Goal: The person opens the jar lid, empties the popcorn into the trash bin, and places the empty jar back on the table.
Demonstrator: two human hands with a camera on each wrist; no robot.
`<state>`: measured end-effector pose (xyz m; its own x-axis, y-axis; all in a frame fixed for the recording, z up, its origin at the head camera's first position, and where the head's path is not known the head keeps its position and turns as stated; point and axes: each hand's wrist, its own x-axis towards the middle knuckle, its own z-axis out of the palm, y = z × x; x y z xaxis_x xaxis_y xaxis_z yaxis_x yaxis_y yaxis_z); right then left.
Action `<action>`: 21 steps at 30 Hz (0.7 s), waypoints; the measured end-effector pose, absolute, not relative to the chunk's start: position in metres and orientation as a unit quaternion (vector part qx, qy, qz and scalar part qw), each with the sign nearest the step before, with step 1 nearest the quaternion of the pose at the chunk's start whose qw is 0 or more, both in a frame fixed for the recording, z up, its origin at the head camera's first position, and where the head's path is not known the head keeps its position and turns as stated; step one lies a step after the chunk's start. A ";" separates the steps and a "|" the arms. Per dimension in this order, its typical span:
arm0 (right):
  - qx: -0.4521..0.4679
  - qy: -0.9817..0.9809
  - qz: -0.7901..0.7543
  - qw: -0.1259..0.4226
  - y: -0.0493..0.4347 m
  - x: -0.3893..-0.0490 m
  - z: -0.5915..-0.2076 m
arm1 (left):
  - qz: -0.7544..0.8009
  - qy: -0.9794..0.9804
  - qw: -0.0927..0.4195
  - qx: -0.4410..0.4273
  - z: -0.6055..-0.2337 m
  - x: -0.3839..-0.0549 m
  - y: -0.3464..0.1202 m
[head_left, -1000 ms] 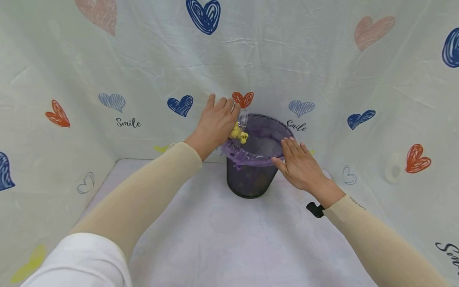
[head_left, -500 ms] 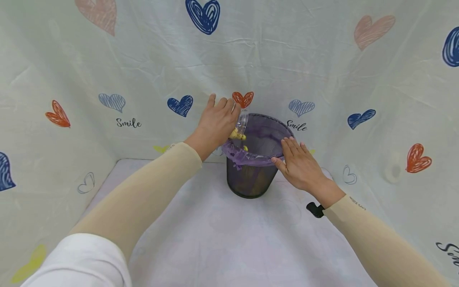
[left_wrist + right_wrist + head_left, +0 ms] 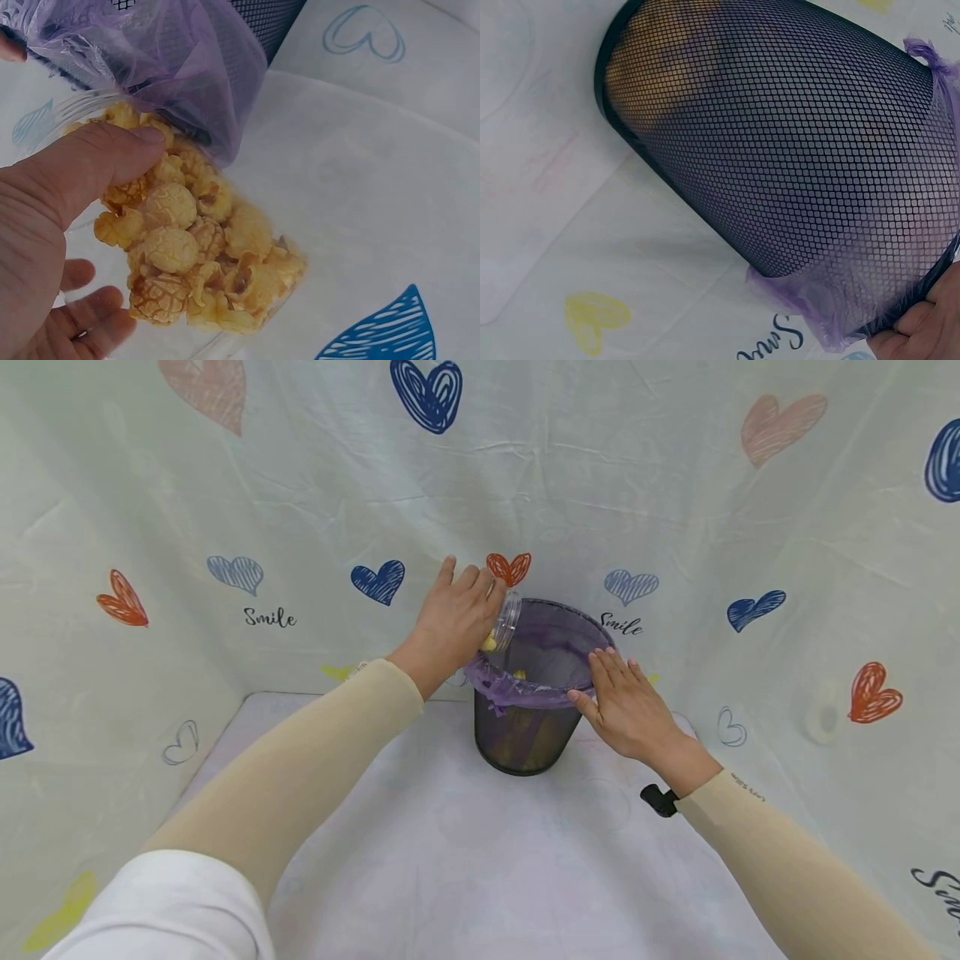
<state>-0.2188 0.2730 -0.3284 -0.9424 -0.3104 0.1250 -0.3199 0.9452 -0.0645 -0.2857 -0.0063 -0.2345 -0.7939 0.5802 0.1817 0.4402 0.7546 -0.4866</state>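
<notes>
A clear plastic jar (image 3: 508, 620) of popcorn (image 3: 180, 225) lies tipped in my left hand (image 3: 457, 618), its mouth over the left rim of a black mesh wastebasket (image 3: 525, 735). In the left wrist view my thumb presses along the jar's side, and the other fingers come from underneath. Purple bag liner (image 3: 195, 67) folds over the basket's rim beside the jar. My right hand (image 3: 630, 706) rests on the basket's right rim with fingers straight and thumb toward the front. Through the mesh, yellow-orange popcorn (image 3: 660, 67) shows at the basket's bottom.
The basket stands on a pale cloth-covered table (image 3: 450, 860) near the back. A white curtain (image 3: 300, 485) printed with hearts and "Smile" surrounds the table at the back and both sides. A black strap piece (image 3: 660, 800) hangs at my right wrist.
Popcorn has dropped from the jar's mouth into the basket. Less of it shows at the mouth, and a yellow bit appears lower inside. Both hands have stayed nearly still.
</notes>
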 end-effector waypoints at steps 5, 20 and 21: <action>0.160 -0.984 0.042 0.059 0.273 -0.218 -0.329 | 0.232 -0.915 0.168 -0.285 -0.237 -0.286 -0.006; 0.156 -0.984 0.045 0.069 0.273 -0.219 -0.332 | 0.261 -0.907 0.169 -0.284 -0.236 -0.286 0.003; 0.157 -0.984 0.046 0.070 0.273 -0.219 -0.332 | 0.262 -0.907 0.168 -0.283 -0.236 -0.286 0.003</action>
<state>-0.2188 0.2733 -0.3318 -0.9410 -0.3017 0.1530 -0.3146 0.9468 -0.0677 -0.2859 0.0029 -0.2357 -0.7827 0.6023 0.1569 0.4260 0.7023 -0.5703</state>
